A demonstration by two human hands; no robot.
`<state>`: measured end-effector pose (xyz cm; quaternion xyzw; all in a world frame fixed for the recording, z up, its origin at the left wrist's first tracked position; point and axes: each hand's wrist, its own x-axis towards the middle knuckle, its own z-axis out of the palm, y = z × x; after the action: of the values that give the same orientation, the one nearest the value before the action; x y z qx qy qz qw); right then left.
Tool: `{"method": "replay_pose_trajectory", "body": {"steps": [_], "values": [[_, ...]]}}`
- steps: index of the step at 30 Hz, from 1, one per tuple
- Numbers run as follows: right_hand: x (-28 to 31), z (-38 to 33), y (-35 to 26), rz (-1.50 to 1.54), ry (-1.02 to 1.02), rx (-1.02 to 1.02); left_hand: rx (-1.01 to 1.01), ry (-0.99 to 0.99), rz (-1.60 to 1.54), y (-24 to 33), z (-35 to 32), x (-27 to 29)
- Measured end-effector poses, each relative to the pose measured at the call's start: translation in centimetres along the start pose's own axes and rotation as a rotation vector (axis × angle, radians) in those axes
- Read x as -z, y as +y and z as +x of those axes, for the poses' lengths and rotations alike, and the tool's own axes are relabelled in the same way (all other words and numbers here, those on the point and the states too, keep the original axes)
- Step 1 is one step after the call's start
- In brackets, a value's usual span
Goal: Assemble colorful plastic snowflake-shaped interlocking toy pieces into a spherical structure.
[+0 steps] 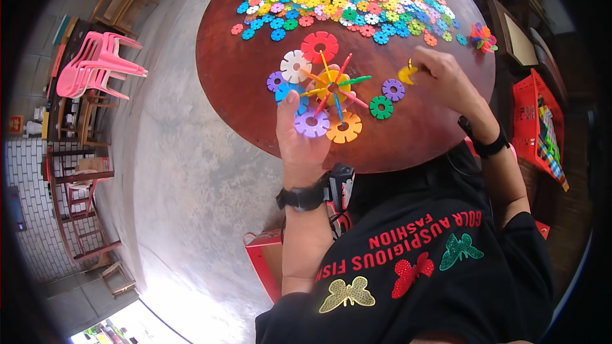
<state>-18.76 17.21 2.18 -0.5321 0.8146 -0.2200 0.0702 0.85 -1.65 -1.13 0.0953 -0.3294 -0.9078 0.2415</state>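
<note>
My left hand [301, 143] is wrapped round a flower-like build of interlocking notched plastic discs [332, 85]. Its middle is yellow, with discs set on edge pointing outward, and red, white, blue, lilac and orange discs at the outside. Up and to the right of it, my right hand [446, 75] pinches a single yellow notched disc [406, 74], apart from the build. Between the hands a purple disc [393, 90] and a green disc [381, 107] lie on the table. Whether the small purple disc [275, 81] left of the build is attached I cannot tell.
A broad heap of coloured discs [344, 3] covers the far part of the round brown table [229, 64]. A multicoloured disc ball [483, 37] sits near its right edge. A red basket [528, 114] stands at right, pink chairs [95, 64] at left.
</note>
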Motion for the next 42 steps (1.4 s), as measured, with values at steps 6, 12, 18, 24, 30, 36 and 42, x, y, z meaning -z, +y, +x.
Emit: {"method": "replay_pose_trajectory", "body": {"steps": [6,12,18,24,30,36,42], "values": [[2.0,1.1,-6.2,0.405,0.271,0.02,0.071,-0.044,0.015,0.0,-0.5,-1.0],[0.9,2.0,-6.8,0.223,0.361,0.182,0.127,-0.061,-0.029,0.2,-0.7,-2.0],[1.0,2.0,-6.7,0.114,0.321,0.213,0.124,-0.036,0.028,0.4,-0.8,-1.9],[1.0,2.1,-6.4,0.111,0.286,0.251,0.141,-0.065,0.053,-0.1,-0.7,-1.2],[1.2,1.8,-6.5,0.114,0.275,0.225,0.113,-0.075,0.028,0.1,-0.9,-1.6],[1.0,1.1,-7.7,0.116,0.332,0.201,0.169,-0.109,0.007,0.2,-0.9,-1.5],[-0.3,1.2,-7.2,0.038,0.377,0.209,0.15,0.016,0.078,0.5,-1.5,-2.8]]}}
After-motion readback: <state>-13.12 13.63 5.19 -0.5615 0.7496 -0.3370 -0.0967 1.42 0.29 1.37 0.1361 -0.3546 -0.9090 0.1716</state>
